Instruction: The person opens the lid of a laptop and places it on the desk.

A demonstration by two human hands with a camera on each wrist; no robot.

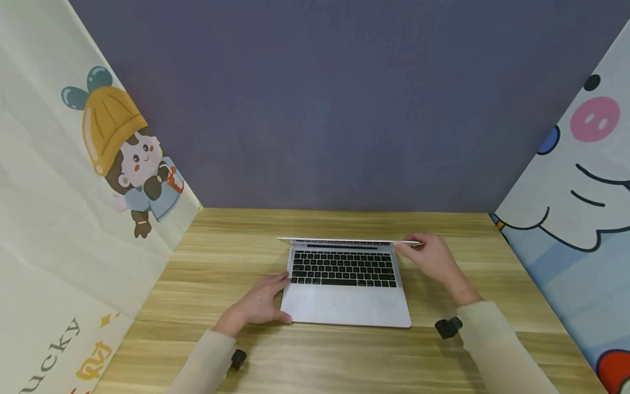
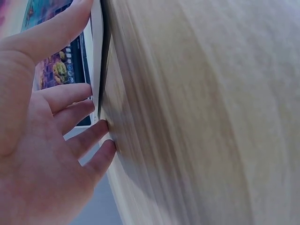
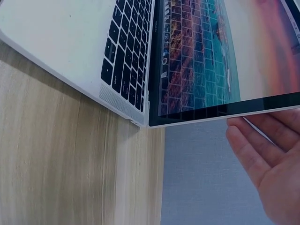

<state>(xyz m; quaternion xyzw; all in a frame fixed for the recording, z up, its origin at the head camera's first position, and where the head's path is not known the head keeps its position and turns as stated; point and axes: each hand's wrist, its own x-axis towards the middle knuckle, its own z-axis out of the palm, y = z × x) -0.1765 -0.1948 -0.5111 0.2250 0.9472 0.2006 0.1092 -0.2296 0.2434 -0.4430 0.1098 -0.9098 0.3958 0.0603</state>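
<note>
A silver laptop (image 1: 339,306) with black keys lies on the wooden table. In the head view its raised lid (image 1: 344,240) is nearly edge-on; the right wrist view shows the lit, colourful screen (image 3: 201,56). My left hand (image 1: 261,303) rests along the base's left side, thumb near the front corner, fingers spread. Its fingertips (image 2: 101,126) touch the side edge in the left wrist view. At the lid's right edge, my right hand (image 1: 430,257) pinches the upper corner. Several of its fingers (image 3: 253,145) reach behind the lid, partly hidden by it.
The wooden tabletop (image 1: 197,262) surrounds the laptop. A dark blue-grey wall panel (image 1: 344,109) stands behind it. Cartoon-printed panels flank the table, a capped figure (image 1: 128,153) on the left and a pink-snouted one (image 1: 590,120) on the right. Small black devices (image 1: 448,327) show at both wrists.
</note>
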